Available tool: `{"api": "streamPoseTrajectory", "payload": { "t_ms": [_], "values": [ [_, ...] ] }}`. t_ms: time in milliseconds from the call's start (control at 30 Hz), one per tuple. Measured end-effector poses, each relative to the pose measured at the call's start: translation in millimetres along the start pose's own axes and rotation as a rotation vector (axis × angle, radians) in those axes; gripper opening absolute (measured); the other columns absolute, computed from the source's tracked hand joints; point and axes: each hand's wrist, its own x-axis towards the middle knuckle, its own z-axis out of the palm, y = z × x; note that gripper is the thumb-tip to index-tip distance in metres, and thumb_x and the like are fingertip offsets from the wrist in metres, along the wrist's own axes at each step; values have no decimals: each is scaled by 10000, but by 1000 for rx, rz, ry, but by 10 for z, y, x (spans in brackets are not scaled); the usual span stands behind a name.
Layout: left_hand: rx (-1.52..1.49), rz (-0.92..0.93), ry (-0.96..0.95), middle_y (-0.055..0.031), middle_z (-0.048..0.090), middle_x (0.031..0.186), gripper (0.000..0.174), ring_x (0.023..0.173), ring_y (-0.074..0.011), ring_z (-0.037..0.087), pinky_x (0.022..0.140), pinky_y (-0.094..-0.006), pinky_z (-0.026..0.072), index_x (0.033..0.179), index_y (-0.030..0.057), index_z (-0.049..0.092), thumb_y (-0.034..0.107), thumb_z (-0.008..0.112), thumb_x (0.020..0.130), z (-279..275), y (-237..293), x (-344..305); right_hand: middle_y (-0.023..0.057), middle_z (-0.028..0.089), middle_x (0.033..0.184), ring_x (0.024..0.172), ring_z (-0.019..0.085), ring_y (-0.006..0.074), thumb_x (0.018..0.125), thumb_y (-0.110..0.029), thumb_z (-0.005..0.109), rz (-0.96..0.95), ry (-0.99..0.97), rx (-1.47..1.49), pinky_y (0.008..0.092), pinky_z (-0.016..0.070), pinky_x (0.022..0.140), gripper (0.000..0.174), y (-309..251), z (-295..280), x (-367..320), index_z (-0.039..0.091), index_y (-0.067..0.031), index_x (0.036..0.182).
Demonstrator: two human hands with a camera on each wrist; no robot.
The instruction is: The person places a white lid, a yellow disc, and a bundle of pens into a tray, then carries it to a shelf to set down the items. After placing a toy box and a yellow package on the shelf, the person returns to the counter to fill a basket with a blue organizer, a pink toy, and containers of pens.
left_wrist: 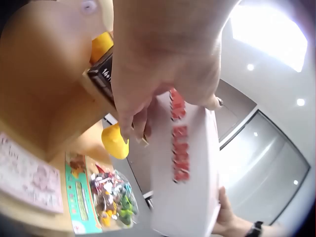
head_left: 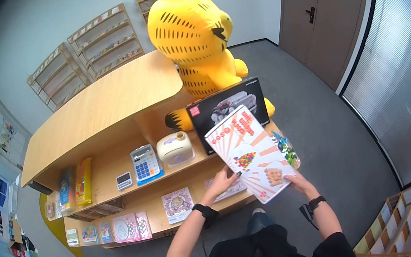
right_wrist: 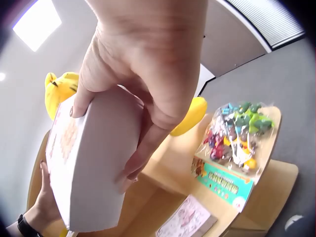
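Note:
A white toy-block box point(head_left: 251, 156) with orange rays and red lettering is held tilted in front of the shelf. My left hand point(head_left: 223, 182) grips its left edge, thumb on the printed face. On the opposite side, near the lower corner, my right hand point(head_left: 300, 182) holds it. The left wrist view shows red letters along a side of the box point(left_wrist: 180, 197), with the left hand's fingers point(left_wrist: 127, 123) curled over it. In the right wrist view the right hand point(right_wrist: 143, 64) spans the box's plain white side point(right_wrist: 103, 163). Behind stands a black model-kit box point(head_left: 202, 123), partly hidden.
A large yellow plush cat point(head_left: 193, 41) sits behind the black box. The wooden shelf point(head_left: 97, 107) carries a calculator point(head_left: 146, 163), a cream-coloured device point(head_left: 175, 149) and several craft kits point(head_left: 178, 204). A bag of small toy figures point(right_wrist: 237, 133) lies at the shelf's end.

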Motion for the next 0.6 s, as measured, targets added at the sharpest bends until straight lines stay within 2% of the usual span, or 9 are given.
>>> {"api": "streamPoseTrajectory", "payload": {
  "t_ms": [33, 100, 133, 167, 233, 367, 433, 500, 600],
  "values": [
    [318, 196, 161, -160, 633, 1028, 411, 938, -236, 622, 841, -352, 486, 1171, -35, 511, 180, 622, 838, -71, 299, 74, 120, 497, 1251, 1091, 534, 224, 777, -329, 700, 19, 41, 34, 376, 507, 817, 772, -113, -235, -5, 299, -81, 1389],
    [336, 289, 417, -150, 639, 963, 209, 881, -246, 626, 792, -363, 490, 998, -5, 588, 111, 595, 825, -262, 972, 334, 117, 501, 1247, 1095, 532, 219, 771, -335, 703, 9, 72, -18, 375, 501, 826, 762, -298, -781, -23, 317, -78, 1375],
    [551, 453, 634, -149, 625, 918, 171, 864, -280, 613, 789, -368, 484, 962, 2, 589, 73, 597, 806, -424, 1110, 530, 114, 505, 1243, 1099, 531, 214, 765, -342, 707, 4, 114, -60, 374, 495, 834, 752, -375, -1023, -46, 335, -75, 1361],
    [727, 593, 679, -144, 609, 914, 191, 884, -319, 589, 800, -377, 476, 955, 20, 584, 61, 627, 774, -603, 1382, 692, 110, 504, 1244, 1109, 524, 219, 755, -339, 716, -38, 93, -17, 383, 491, 835, 760, -465, -1230, -68, 337, -73, 1357],
    [1004, 592, 696, -128, 574, 1022, 247, 983, -323, 546, 855, -396, 448, 987, 43, 582, 90, 651, 755, -775, 1863, 1002, 116, 497, 1252, 1125, 514, 238, 745, -348, 731, -60, 82, -42, 415, 491, 847, 785, -608, -1618, -95, 331, -70, 1359],
    [1403, 274, 468, -133, 550, 1133, 525, 1104, -313, 505, 914, -414, 426, 1132, 26, 561, 371, 685, 757, -1097, 1841, 1657, 125, 487, 1265, 1141, 504, 257, 738, -352, 742, 27, 101, -9, 454, 484, 865, 801, -611, -2191, -86, 325, -67, 1360],
    [1263, -134, 202, -182, 565, 1195, 715, 1119, -334, 534, 943, -424, 435, 1226, 43, 529, 519, 683, 716, -1192, 1840, 1865, 128, 479, 1276, 1154, 495, 271, 744, -347, 740, 90, 135, -10, 486, 474, 882, 795, -542, -2391, -52, 321, -75, 1362],
    [1182, -260, 146, -191, 588, 1174, 746, 1100, -343, 554, 944, -422, 440, 1229, 52, 526, 521, 711, 679, -1225, 1833, 1950, 122, 482, 1276, 1155, 490, 274, 755, -334, 732, 108, 130, -3, 498, 465, 883, 778, -430, -2572, 27, 320, -87, 1367],
    [1231, -229, 100, -206, 607, 1134, 757, 1082, -351, 564, 942, -419, 441, 1214, 43, 537, 509, 732, 650, -1218, 1862, 1959, 119, 484, 1274, 1145, 493, 273, 774, -330, 717, 135, 135, 19, 498, 459, 882, 740, -368, -2739, 117, 330, -89, 1358]
  ]
}}
